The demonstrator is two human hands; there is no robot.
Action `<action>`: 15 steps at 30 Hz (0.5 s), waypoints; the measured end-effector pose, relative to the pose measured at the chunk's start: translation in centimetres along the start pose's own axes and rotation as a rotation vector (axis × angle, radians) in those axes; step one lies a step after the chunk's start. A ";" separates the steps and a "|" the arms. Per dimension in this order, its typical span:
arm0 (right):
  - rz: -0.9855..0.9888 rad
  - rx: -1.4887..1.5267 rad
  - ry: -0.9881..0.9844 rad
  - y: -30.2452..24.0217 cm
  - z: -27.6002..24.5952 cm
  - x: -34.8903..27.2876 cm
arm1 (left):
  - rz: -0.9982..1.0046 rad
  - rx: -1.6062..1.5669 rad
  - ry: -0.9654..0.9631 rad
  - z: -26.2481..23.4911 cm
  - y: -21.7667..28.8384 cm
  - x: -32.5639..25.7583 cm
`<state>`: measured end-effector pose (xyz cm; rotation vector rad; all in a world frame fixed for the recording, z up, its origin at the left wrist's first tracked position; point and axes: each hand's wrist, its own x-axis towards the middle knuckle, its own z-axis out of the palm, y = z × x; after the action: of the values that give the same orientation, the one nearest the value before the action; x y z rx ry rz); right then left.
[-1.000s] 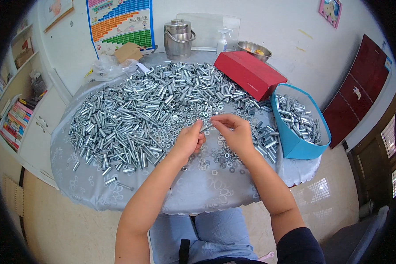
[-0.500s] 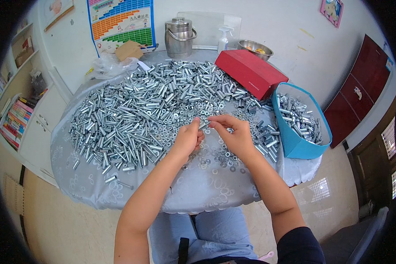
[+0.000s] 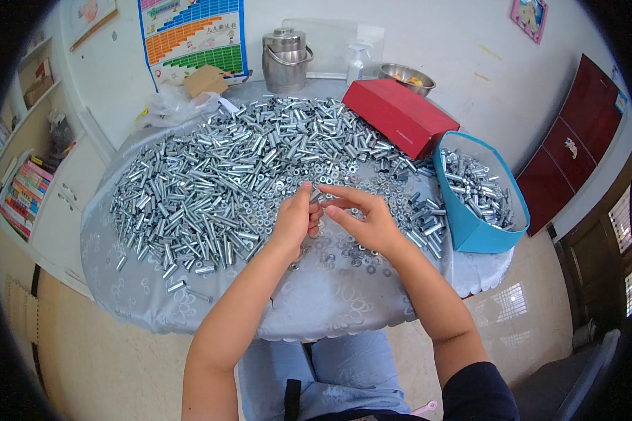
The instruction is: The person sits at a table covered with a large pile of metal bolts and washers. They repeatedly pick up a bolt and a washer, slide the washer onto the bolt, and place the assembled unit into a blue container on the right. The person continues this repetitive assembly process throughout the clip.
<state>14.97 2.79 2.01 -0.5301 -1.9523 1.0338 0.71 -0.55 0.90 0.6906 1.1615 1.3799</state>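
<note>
Over the near part of the pile, my left hand (image 3: 296, 219) is closed around a small silver bolt (image 3: 315, 197), with the thumb along its top. My right hand (image 3: 367, 221) meets it from the other side, index finger and thumb at the bolt's end. Fingers cover much of the bolt, so its full shape is hidden. Around and beneath the hands lie loose nuts and washers (image 3: 260, 216). A broad heap of silver metal sleeves and bolts (image 3: 196, 168) spreads to the left and behind.
At the right edge stands a blue fabric bin (image 3: 486, 241) of bolts with a red box (image 3: 400, 112) behind it. A steel pot (image 3: 286, 63), spray bottle (image 3: 357, 64) and metal bowl (image 3: 423, 88) line the back. A few sleeves (image 3: 177, 286) lie near the table's front left.
My right hand has shifted left, closer to my left hand, and its fingers now reach over the bolt. Less of the bolt shows than before.
</note>
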 end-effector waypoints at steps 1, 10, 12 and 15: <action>-0.058 -0.013 0.025 -0.1 0.1 0.0 | 0.008 -0.025 -0.018 0.0 0.0 0.0; 0.020 -0.285 -0.483 -0.5 -1.7 -0.3 | 0.089 -0.100 -0.046 -1.7 0.6 0.4; 0.016 -0.325 -0.548 -0.4 -1.5 -0.5 | 0.090 -0.097 -0.050 -1.8 0.6 0.5; -0.031 -0.377 -0.581 0.4 -0.8 -0.7 | 0.094 -0.068 -0.035 -1.7 0.4 0.5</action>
<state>16.01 2.88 1.52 -0.4256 -2.6919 0.8598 -1.11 -0.41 0.60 0.7255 1.0610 1.4743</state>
